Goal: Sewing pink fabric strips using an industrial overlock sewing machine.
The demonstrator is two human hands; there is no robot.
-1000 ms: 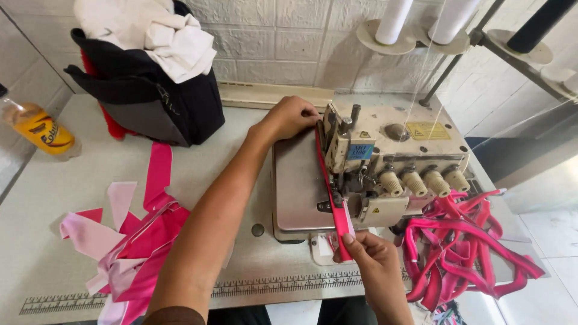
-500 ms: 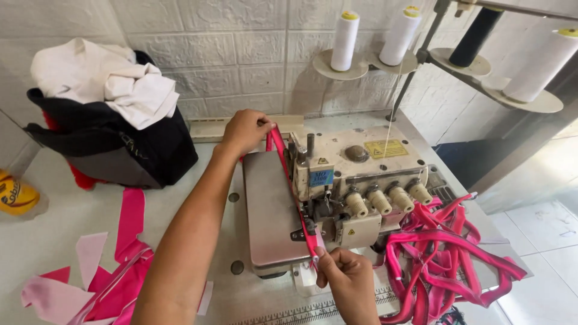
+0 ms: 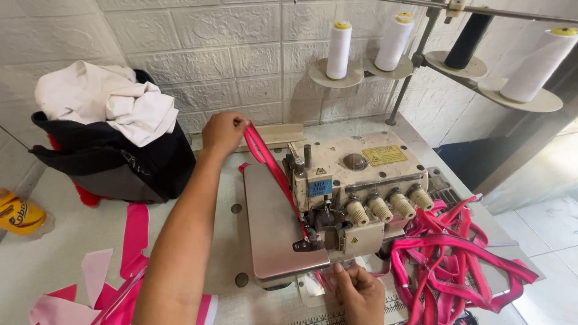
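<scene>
Head view | left hand: fingers pinched shut on pink strap, behind overlock machine | right hand: fingers closed on same strap below machine's front edge | strap: taut between both hands, across metal plate | right of fingers: pink strap heap | left: pink offcuts, black bag.

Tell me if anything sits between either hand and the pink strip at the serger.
Nothing visible does. The left hand grips the pink strip behind the serger; the right hand pinches it at the front edge.
</scene>
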